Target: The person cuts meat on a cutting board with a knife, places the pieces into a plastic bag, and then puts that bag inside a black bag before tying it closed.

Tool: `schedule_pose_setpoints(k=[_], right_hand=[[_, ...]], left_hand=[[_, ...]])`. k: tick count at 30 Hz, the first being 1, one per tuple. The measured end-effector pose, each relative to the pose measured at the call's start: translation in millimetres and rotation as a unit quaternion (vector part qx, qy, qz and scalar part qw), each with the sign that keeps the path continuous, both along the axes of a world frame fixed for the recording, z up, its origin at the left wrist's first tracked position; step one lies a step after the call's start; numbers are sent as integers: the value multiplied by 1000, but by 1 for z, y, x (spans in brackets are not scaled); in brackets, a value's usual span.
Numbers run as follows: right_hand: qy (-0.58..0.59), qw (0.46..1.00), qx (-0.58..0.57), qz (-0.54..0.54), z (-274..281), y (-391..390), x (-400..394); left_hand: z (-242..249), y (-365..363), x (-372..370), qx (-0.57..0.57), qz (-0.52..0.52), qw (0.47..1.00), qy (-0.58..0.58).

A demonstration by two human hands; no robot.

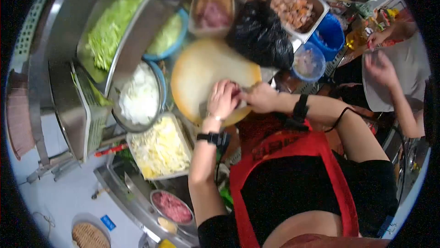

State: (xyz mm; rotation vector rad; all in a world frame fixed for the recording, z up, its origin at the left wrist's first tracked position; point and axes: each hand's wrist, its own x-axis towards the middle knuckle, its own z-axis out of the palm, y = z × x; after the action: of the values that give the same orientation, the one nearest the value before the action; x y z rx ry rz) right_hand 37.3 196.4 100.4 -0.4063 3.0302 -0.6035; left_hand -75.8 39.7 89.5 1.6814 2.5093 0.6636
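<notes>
A round, pale cutting board (201, 67) with a yellow-brown rim lies in front of me. Over its near right part, my left hand (222, 99) presses down with bent fingers on a dark purplish-red piece of food (235, 90), mostly covered by the fingers. My right hand (262, 98) is closed around the handle of a knife (245, 96). Its short visible stretch of blade is beside the left fingertips, against the food; the rest is hidden. Both wrists wear black straps.
Around the board are a white bowl of chopped white vegetable (140, 94), a tray of pale yellow pieces (158, 147), a bin of shredded greens (107, 28), a black plastic bag (261, 35) and a meat tray (295, 5). Another person's hand (382, 69) is at right.
</notes>
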Motion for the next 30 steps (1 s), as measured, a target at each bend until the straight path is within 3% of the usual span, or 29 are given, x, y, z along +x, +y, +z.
schedule_pose_setpoints(k=[5,9,10,12,14,16,18,20,21,23,26,28,30], right_hand=[[7,1000,2,9,-3,9,8],[-6,1000,-3,15,4,19,10],[-7,1000,-4,13,5,20,7],[39,998,-41,41,7,17,3],[21,998,-37,48,4,17,3],[4,998,-34,53,2,20,6],[5,997,-44,70,3,28,13],[-7,996,-44,73,7,36,20],[-18,996,-43,76,8,40,24],[-10,996,-75,54,11,49,35],[-23,996,-90,11,-3,60,45],[-20,982,-154,-108,-12,62,48],[-4,979,-163,-123,-37,66,48]], left_hand=[[-31,-11,-16,-2,68,997,40],[-26,-12,-18,6,154,986,57],[-14,-3,-14,5,151,987,56],[-1,11,-4,-27,23,999,21],[-21,10,-14,-29,-3,998,47],[-32,1,-27,-52,126,981,140],[-39,-15,-40,-47,149,979,134],[-43,-36,-54,-18,195,980,-17],[-51,-53,-63,-21,195,980,-17],[-69,-87,-74,25,229,922,-312],[-71,-98,-39,72,282,893,-344],[-80,-75,-4,117,270,923,-248],[-74,-43,24,113,283,933,-191]])
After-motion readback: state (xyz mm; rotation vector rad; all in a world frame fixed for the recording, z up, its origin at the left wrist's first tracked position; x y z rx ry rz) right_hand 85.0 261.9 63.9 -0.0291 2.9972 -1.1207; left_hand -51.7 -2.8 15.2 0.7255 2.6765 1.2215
